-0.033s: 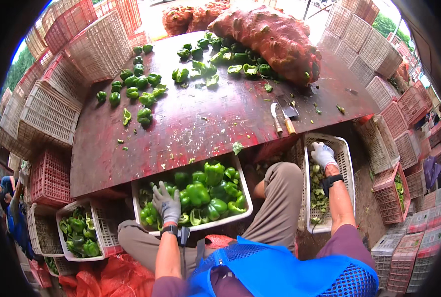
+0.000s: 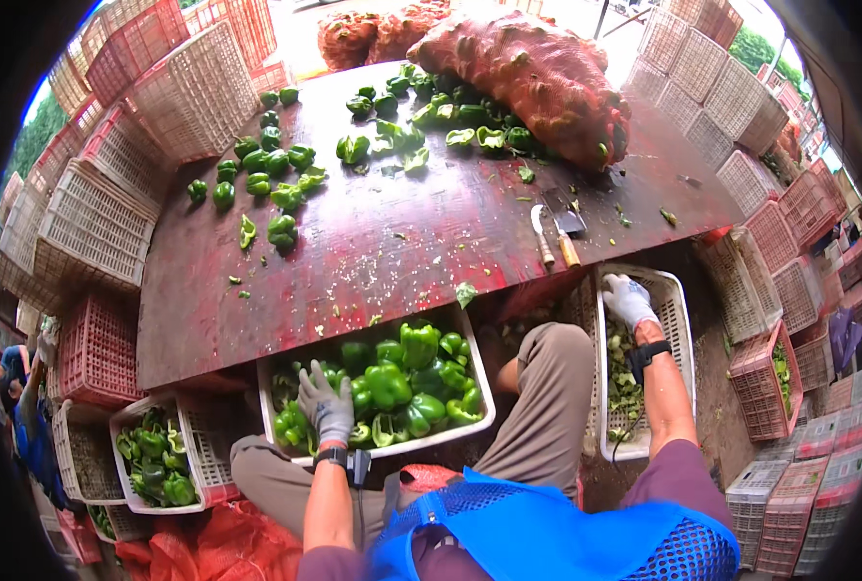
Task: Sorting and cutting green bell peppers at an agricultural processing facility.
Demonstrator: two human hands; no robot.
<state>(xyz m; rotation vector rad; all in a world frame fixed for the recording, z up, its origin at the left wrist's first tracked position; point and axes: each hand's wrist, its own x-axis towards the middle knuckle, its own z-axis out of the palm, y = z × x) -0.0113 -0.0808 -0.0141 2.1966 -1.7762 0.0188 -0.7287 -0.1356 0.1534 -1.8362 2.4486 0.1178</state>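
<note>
**Hands in the crates, nothing changed from the earlier frame**

Left hand (image 2: 326,405), gloved in grey, lies palm-down with fingers spread on the green bell peppers (image 2: 392,382) in the white crate (image 2: 477,373) at the table's near edge; whether it grips one I cannot tell. The right hand (image 2: 628,298), also gloved, rests loosely curled on the far rim of a second white crate (image 2: 685,320) off the table's near right corner. Both sit exactly where the earlier frame has them.

The dark red table (image 2: 392,242) is wet and strewn with green scraps. Loose peppers (image 2: 266,169) lie toward its far left corner, a red mesh sack (image 2: 538,73) at the far edge, and a cleaver (image 2: 564,221) near the right edge. Stacked white and red baskets (image 2: 102,213) ring the table outdoors.

The peppers are glossy, blocky, deep green.
</note>
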